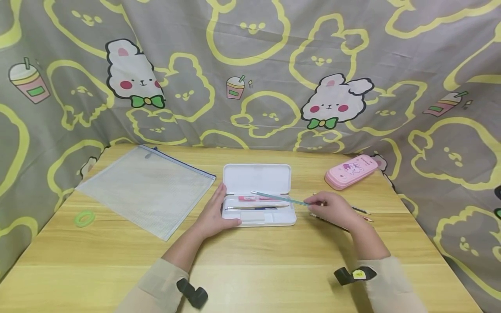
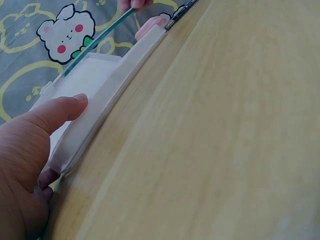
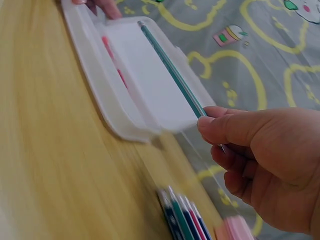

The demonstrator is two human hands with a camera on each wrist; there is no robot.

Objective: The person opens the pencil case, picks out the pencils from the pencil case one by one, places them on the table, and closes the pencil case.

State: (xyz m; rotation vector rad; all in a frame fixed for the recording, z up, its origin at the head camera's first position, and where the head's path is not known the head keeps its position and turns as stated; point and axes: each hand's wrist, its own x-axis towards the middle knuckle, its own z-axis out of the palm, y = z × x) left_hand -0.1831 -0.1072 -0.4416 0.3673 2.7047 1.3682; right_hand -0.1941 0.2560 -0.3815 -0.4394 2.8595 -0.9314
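A white pencil case (image 1: 257, 178) lies open on the table, its lid tipped back. My left hand (image 1: 211, 217) grips its left end; in the left wrist view the thumb (image 2: 67, 110) lies over the front rim and other fingers are at the end wall. Between thumb and fingers, my right hand (image 1: 330, 208) pinches a teal pencil (image 1: 279, 198) near one end. The pencil slants over the case with its silver-tipped end (image 3: 141, 23) towards the lid. Inside the case are a pink-and-white pen-like item (image 1: 247, 198) and slim pencils (image 1: 270, 207).
Several pencils (image 3: 182, 215) lie on the table by my right hand. A pink pencil case (image 1: 352, 171) sits at the back right. A translucent zip pouch (image 1: 152, 191) lies flat at left, near a green ring (image 1: 84, 218). A patterned curtain (image 1: 266, 121) hangs behind the table.
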